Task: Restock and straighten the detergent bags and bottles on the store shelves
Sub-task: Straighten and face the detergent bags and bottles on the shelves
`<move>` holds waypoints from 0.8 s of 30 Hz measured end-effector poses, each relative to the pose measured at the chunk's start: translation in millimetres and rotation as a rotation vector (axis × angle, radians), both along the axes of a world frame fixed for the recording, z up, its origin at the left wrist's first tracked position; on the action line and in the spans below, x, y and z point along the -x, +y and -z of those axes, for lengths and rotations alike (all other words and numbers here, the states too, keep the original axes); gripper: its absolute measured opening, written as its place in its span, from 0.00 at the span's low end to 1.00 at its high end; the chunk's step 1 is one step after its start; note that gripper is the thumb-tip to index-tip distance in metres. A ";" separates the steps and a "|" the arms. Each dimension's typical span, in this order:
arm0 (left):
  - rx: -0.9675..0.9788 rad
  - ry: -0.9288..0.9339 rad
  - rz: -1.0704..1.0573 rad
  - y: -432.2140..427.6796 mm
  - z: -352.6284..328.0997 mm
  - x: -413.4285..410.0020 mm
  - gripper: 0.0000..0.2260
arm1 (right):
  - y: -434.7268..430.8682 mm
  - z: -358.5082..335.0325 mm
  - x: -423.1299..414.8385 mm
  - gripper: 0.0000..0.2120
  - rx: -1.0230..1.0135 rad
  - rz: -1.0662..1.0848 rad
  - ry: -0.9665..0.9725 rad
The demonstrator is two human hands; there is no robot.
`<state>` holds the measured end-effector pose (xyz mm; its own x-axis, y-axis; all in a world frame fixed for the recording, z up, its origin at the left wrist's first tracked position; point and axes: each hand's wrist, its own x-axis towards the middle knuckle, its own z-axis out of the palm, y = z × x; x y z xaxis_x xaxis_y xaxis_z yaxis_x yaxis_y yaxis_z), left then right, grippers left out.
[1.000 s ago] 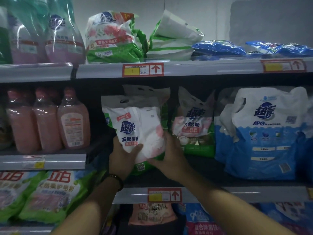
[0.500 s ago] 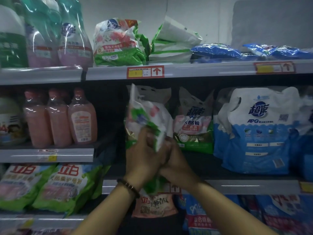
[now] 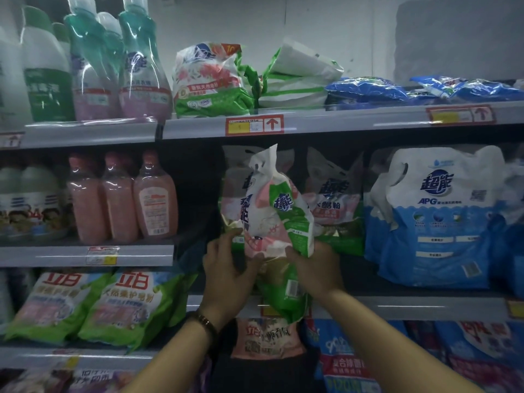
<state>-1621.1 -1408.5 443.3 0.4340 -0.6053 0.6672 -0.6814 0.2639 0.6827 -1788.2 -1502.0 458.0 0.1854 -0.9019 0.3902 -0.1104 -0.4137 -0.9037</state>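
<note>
While both hands are holding it below the red price tag (image 3: 254, 125):
Detergent bag (image 3: 269, 211): hanging upright straight under the tag; probably soft, slumping, fairly heavy, with slippery film.
Left hand (image 3: 226, 276): fingers curling round the bag's lower left edge.
Right hand (image 3: 314, 270): fingers (image 3: 293, 252) pinching its lower right side.
Best hold: cupping the base.

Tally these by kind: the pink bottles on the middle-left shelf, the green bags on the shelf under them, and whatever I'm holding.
Pink bottles: 3
Green bags: 2 in plain view
White-and-green bag, gripped by the left hand and right hand: 1
Total: 6
</note>
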 end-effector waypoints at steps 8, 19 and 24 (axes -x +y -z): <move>-0.087 -0.168 0.166 -1.5 37.2 -23.3 0.52 | -35.5 -16.5 -15.1 0.03 -0.083 -0.307 0.004; -0.318 -0.223 0.042 -38.0 39.3 -43.5 0.44 | -82.2 -23.0 -21.2 0.26 -0.155 -0.158 0.428; -0.233 -0.330 -0.209 -43.1 48.1 -43.4 0.34 | -94.6 -36.9 -40.0 0.18 0.087 -0.182 0.411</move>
